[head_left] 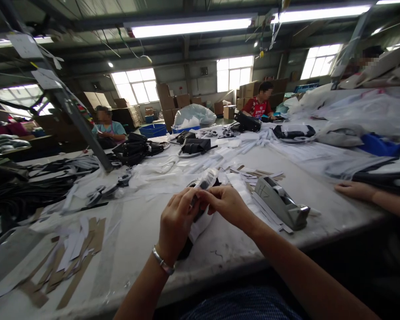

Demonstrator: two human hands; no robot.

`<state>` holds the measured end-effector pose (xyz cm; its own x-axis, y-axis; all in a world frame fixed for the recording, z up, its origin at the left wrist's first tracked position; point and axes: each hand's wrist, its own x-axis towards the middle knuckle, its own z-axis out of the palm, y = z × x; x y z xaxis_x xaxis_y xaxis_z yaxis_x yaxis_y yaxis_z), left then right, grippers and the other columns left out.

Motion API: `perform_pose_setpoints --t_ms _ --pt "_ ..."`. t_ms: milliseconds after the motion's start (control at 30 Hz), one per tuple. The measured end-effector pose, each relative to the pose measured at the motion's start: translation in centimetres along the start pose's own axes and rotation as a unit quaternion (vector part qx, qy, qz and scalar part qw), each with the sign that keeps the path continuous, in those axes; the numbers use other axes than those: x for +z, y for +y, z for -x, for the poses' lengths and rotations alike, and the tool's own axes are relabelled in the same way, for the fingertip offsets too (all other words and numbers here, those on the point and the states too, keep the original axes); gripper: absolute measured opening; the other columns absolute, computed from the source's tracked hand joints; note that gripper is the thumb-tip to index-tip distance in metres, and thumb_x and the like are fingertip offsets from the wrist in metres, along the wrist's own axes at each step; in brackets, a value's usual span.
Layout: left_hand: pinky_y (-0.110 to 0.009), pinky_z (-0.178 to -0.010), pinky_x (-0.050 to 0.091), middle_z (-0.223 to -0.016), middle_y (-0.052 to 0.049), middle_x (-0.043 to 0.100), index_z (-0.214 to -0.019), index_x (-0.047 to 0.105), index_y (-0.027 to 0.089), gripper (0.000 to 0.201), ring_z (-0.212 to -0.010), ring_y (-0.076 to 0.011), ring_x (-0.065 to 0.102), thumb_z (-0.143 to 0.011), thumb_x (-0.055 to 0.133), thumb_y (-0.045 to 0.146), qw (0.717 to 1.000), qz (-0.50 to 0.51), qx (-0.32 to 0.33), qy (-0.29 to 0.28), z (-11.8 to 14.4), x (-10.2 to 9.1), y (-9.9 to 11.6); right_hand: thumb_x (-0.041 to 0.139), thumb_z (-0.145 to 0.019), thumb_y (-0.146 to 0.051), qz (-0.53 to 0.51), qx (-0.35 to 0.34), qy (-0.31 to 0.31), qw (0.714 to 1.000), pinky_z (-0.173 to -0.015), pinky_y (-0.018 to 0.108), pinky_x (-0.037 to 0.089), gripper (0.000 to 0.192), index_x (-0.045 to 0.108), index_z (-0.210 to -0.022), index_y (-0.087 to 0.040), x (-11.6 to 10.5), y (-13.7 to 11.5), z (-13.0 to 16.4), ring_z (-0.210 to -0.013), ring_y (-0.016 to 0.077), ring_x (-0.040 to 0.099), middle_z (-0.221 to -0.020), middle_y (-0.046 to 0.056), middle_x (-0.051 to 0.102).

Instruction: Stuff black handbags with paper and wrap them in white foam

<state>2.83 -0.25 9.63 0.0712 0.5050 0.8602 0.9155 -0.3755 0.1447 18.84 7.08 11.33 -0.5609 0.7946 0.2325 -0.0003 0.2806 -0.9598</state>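
At the front of the worktable (133, 249), my left hand (177, 218) is closed around a dark strap-like piece partly covered in clear plastic wrap (208, 178). My right hand (229, 205) meets it from the other side, thumb and fingers pinched together at the wrapped piece. White wrapping (200, 227) and a dark part hang below the fingers; my hands hide much of the piece, so its exact kind is unclear. Just right of my right hand stands a grey tape dispenser (280, 204), resting beside white and brown strips.
Paper and card strips (76, 253) lie at the left. Black bags (196, 146) and rolled grey-white straps (102, 192) sit farther back. A co-worker's hand (355, 190) rests on the table at right. A metal post (83, 124) rises on the left.
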Motion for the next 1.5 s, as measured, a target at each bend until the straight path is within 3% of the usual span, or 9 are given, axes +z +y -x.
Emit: perform_pose_setpoints --t_ms 167,333,667,867,1067,1167,1267,1367,1500 --pt "-0.025 -0.072 0.052 -0.098 -0.001 0.074 -0.114 0.064 0.027 0.028 -0.077 -0.015 0.068 -0.088 0.067 0.034 0.988 0.047 -0.141 -0.039 -1.0 -1.1 0.4 0.07 -0.083 -0.051 -0.11 0.003 -0.041 0.993 -0.069 0.025 0.055 0.038 0.074 -0.095 -0.016 0.3 0.6 0.4 -0.07 0.0127 0.067 -0.091 0.005 0.073" --pt "-0.022 -0.057 0.043 -0.078 0.005 0.069 -0.111 0.066 0.029 0.031 -0.057 -0.0109 0.055 -0.083 0.069 0.043 0.96 0.12 -0.234 -0.096 -1.9 -2.1 0.6 0.064 -0.089 -0.044 -0.032 -0.053 0.024 0.998 -0.066 0.025 0.054 0.027 0.074 -0.09 -0.019 1.1 0.5 0.9 -0.07 0.0147 0.068 -0.084 0.003 0.074" --pt "-0.022 -0.06 0.046 -0.092 0.002 0.073 -0.112 0.066 0.027 0.037 -0.063 -0.0109 0.057 -0.079 0.073 0.045 0.93 0.179 -0.311 -0.084 -2.2 -2.0 0.6 0.062 -0.09 -0.036 0.079 -0.074 0.141 0.984 -0.052 0.024 0.046 0.019 0.075 -0.085 -0.023 2.6 1.4 0.1 -0.051 0.0144 0.062 -0.063 -0.001 0.07" --pt "-0.02 -0.057 0.046 -0.087 0.001 0.073 -0.113 0.065 0.024 0.046 -0.063 -0.0102 0.057 -0.076 0.075 0.049 0.892 0.263 -0.358 -0.08 -3.0 -1.8 -0.3 0.059 -0.092 -0.039 0.291 -0.15 0.171 0.929 -0.059 0.026 0.04 0.022 0.076 -0.092 -0.025 2.1 1.2 -1.0 -0.062 0.0178 0.066 -0.073 0.004 0.074" --pt "-0.02 -0.056 0.046 -0.072 0.003 0.067 -0.116 0.063 0.022 0.054 -0.059 -0.0105 0.057 -0.073 0.078 0.05 0.852 0.321 -0.408 -0.07 -3.2 -1.9 -1.0 0.065 -0.083 -0.065 0.323 -0.048 0.125 0.937 -0.051 0.026 0.034 0.05 0.069 -0.057 -0.022 0.6 2.0 -3.0 -0.052 0.0161 0.061 -0.05 0.003 0.064" --pt "-0.019 -0.054 0.046 -0.067 0.004 0.063 -0.116 0.062 0.022 0.054 -0.058 -0.0109 0.058 -0.072 0.079 0.05 0.84 0.338 -0.418 -0.073 -3.2 -1.9 -1.2 0.063 -0.086 -0.063 0.329 -0.069 0.14 0.931 -0.054 0.026 0.039 0.047 0.071 -0.064 -0.023 -0.1 2.5 -2.5 -0.055 0.0161 0.063 -0.055 0.001 0.067" --pt "-0.018 -0.053 0.046 -0.064 0.005 0.062 -0.115 0.062 0.021 0.054 -0.057 -0.0105 0.058 -0.072 0.079 0.049 0.829 0.352 -0.43 -0.071 -3.4 -1.8 -1.5 0.062 -0.093 -0.048 0.352 -0.245 0.189 0.883 -0.077 0.029 0.05 0.026 0.074 -0.095 -0.024 -0.8 1.8 -1.7 -0.081 0.0196 0.07 -0.086 0.004 0.076" --pt "-0.021 -0.058 0.05 -0.073 0.001 0.068 -0.115 0.06 0.021 0.054 -0.064 -0.013 0.063 -0.073 0.079 0.049 0.821 0.368 -0.428 -0.084 -3.6 -1.7 -1.5 0.056 -0.099 -0.028 0.405 -0.423 0.119 0.802 -0.111 0.04 0.04 0.027 0.064 -0.124 -0.024 -1.3 0.4 -2.2 -0.122 0.0223 0.06 -0.126 0.006 0.069" --pt "-0.026 -0.065 0.054 -0.086 -0.003 0.072 -0.118 0.059 0.021 0.055 -0.075 -0.0175 0.067 -0.077 0.074 0.053 0.828 0.362 -0.414 -0.112 -3.8 -1.6 -1.4 0.045 -0.101 -0.014 0.472 -0.52 0.035 0.711 -0.12 0.044 0.031 0.032 0.06 -0.129 -0.017 -1.3 -0.5 -4.7 -0.128 0.0205 0.055 -0.129 0.007 0.067"
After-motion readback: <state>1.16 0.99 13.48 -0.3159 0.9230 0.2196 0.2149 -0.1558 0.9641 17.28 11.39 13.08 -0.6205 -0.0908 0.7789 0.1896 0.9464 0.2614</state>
